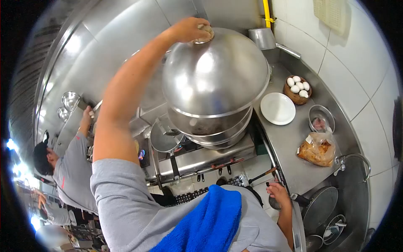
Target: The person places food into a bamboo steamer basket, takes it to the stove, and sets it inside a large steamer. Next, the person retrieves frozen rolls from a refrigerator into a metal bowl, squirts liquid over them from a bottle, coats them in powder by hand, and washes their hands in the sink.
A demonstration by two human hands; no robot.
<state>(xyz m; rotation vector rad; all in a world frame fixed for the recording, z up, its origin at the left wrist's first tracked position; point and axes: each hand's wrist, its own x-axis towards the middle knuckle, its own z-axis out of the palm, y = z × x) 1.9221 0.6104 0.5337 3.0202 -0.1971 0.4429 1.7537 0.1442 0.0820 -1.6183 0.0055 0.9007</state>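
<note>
My left hand (pixel 195 30) is closed around the pale knob at the top of a large domed steel lid (pixel 220 75). The lid tilts over a stacked steel steamer pot (pixel 210 132) on the stove; I cannot tell whether its rim still touches the pot. Low at my right side, my right hand (pixel 278 192) hangs by the counter edge with its fingers loosely bent and apart, and nothing clear in them. Nearest to it is the dark handle of a frying pan (pixel 321 208) in the sink.
Left of the pot is another pan (pixel 166 138) on the burners. The right counter (pixel 279 145) holds a white plate (pixel 278 108), a bowl of eggs (pixel 297 89), a steel bowl (pixel 321 118) and a bag of food (pixel 315 150). A co-worker (pixel 77 168) stands at left.
</note>
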